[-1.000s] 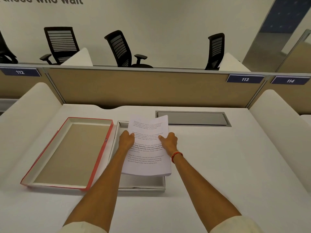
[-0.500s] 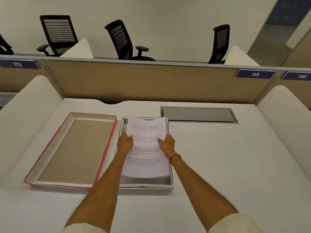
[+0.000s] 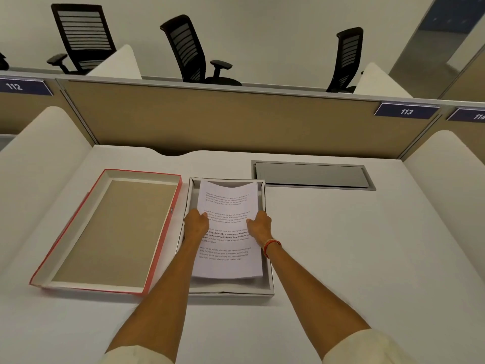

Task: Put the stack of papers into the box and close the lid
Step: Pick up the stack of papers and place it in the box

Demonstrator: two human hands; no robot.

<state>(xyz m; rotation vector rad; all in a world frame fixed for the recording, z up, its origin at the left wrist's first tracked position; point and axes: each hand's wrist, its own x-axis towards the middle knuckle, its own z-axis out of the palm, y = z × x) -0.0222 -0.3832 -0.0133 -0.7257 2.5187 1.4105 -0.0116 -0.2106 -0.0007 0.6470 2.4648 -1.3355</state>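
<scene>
A stack of printed white papers (image 3: 227, 248) is inside the open white box (image 3: 268, 285) in the middle of the desk, bowed slightly between my hands. My left hand (image 3: 195, 224) grips the stack's left edge and my right hand (image 3: 259, 227), with an orange wristband, grips its right edge. The stack's far end curves up near the box's far wall. The red-edged lid (image 3: 110, 232) lies upside down to the left of the box, touching it, its tan inside facing up.
A grey cable hatch (image 3: 312, 176) is set into the white desk (image 3: 354, 258) at the back right. A tan partition (image 3: 236, 119) closes the far edge and white dividers stand at both sides. Black office chairs are beyond the partition.
Both hands have lowered the papers from above the box down into it, and the stack now lines up with the box's walls. The lid has stayed where it was.
</scene>
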